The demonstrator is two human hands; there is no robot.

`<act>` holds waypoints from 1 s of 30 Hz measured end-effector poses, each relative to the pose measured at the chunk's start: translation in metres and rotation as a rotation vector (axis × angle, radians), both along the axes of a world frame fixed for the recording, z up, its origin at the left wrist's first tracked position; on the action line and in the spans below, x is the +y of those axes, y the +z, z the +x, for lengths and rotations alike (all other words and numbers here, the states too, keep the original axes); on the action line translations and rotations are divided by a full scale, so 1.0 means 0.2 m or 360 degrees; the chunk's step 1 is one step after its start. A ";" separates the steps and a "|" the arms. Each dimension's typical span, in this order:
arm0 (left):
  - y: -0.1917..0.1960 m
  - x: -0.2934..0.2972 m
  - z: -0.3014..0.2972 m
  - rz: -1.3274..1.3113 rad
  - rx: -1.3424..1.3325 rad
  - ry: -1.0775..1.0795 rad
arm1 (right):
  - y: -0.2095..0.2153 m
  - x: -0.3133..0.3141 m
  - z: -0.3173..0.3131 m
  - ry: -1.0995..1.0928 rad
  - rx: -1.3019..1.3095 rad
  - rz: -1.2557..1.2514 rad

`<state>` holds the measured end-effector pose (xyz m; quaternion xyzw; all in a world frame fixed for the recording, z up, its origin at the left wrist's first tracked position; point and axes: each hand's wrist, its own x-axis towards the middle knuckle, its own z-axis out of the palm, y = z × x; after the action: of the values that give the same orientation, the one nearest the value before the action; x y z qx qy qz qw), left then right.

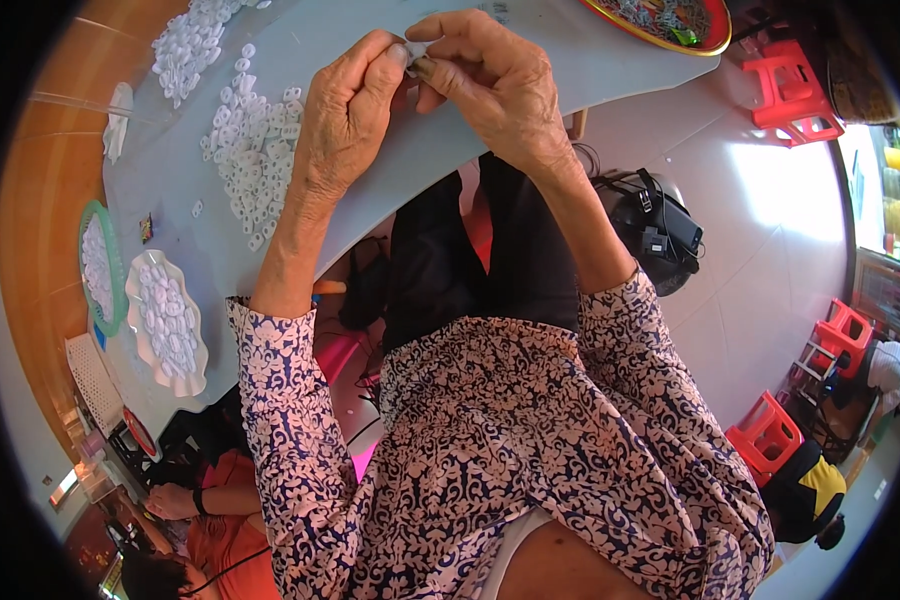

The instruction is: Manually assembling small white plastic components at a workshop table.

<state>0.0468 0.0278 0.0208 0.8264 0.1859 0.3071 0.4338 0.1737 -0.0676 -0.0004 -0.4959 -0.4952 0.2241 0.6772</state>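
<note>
Above the far part of the table (160, 190), both my hands meet fingertip to fingertip around a small white plastic piece (416, 48). My left hand (350, 112) pinches it between thumb and bent fingers. From the other side, my right hand (505, 95) grips it with thumb and index finger. The fingers cover much of the piece, so its exact shape is hard to make out. Beside my left forearm lies a spread of small white plastic pieces with holes (260, 165). Another heap of white pieces (188, 50) is farther off at the left.
At the far right stands a red-rimmed tray (708, 48) of small metal parts. A wavy-edged white dish (192, 382) and a green basket (120, 300) hold white pieces at the left. A black bag (650, 215) and a red stool (795, 95) are to the right. Another person (235, 520) is lower left.
</note>
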 end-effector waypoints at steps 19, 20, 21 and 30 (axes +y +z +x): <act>-0.01 0.02 -0.02 -0.0242 0.0067 -0.0010 | -0.05 0.04 0.00 -0.0038 -0.0132 -0.0019; -0.01 0.02 -0.02 -0.0242 0.0068 -0.0009 | -0.05 0.03 0.00 -0.0054 -0.0150 -0.0035; -0.01 0.03 -0.02 -0.0259 0.0079 -0.0033 | -0.05 0.03 0.00 -0.0053 -0.0148 -0.0035; -0.02 0.07 -0.04 -0.0164 0.0123 -0.0192 | -0.01 0.01 0.01 0.0017 -0.0197 -0.0140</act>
<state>0.0391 0.0419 0.0177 0.8240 0.1678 0.2383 0.4859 0.1763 -0.0665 -0.0025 -0.5355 -0.5285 0.2181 0.6216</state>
